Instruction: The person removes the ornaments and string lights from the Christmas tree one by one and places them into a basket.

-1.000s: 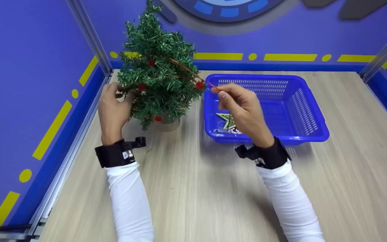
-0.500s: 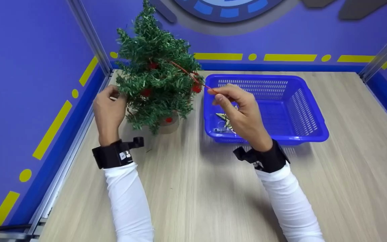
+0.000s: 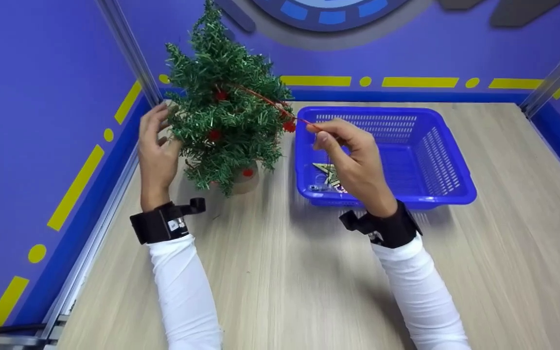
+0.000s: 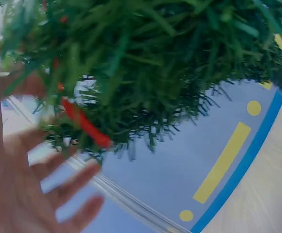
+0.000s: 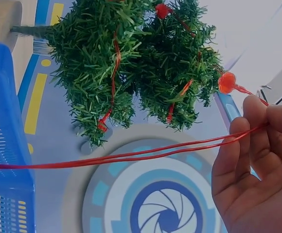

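A small green artificial Christmas tree (image 3: 226, 112) stands at the back left, wound with a red wire garland (image 5: 116, 160) that carries small red balls (image 3: 288, 126). My left hand (image 3: 157, 150) is at the tree's left side, its fingertips partly behind the branches. In the left wrist view those fingers (image 4: 78, 182) are spread, close by a red piece of the garland. To the right, my right hand (image 3: 355, 158) pinches the garland's wire between thumb and fingertips. From there the wire runs taut to the tree's middle, and a doubled length hangs down from the hand.
A blue plastic basket (image 3: 450, 160) stands right of the tree, under my right hand. In its near left corner lie a gold star (image 3: 326, 171) and a small clear item (image 3: 320, 188). Blue panels (image 3: 66, 121) close off the wooden table's (image 3: 280, 272) back and sides.
The tree has turned a little, its lower red ball shifting right and its tip left. My left hand has loosened and reached farther along the tree's left side. The right hand keeps its pinch.
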Demonstrator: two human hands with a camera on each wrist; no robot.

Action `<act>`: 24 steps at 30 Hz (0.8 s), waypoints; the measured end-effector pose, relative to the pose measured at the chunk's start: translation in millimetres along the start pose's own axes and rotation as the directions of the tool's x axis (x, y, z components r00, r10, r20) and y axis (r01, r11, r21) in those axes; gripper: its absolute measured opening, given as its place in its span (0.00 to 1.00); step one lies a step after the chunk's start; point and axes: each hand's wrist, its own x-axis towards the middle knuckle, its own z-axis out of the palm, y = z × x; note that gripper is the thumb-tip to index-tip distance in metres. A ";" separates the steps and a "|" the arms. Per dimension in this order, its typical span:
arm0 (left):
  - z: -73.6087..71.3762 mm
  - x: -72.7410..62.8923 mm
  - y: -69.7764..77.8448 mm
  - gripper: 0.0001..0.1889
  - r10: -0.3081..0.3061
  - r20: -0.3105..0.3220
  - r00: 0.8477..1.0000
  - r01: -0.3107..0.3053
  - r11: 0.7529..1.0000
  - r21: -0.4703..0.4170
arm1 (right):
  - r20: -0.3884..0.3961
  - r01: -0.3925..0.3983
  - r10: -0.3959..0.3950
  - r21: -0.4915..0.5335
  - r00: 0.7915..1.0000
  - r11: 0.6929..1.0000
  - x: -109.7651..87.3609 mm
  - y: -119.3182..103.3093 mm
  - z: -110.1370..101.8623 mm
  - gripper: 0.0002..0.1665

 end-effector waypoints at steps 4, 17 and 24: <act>4.1 5.7 -4.6 0.30 0.082 0.078 0.994 -0.085 0.995 0.043 | -0.033 -0.007 0.007 -0.014 0.999 1.000 -1.9 -4.8 2.0 0.12; -1.3 9.3 -12.2 0.21 0.091 0.048 0.995 -0.093 0.994 0.049 | -0.088 -0.077 0.071 -0.063 0.994 0.995 -1.7 -8.2 -4.4 0.11; -7.9 13.9 -16.3 0.17 0.228 -0.020 0.973 -0.226 0.939 -0.261 | -0.055 -0.112 0.110 -0.027 0.992 0.993 -5.8 -14.2 5.9 0.09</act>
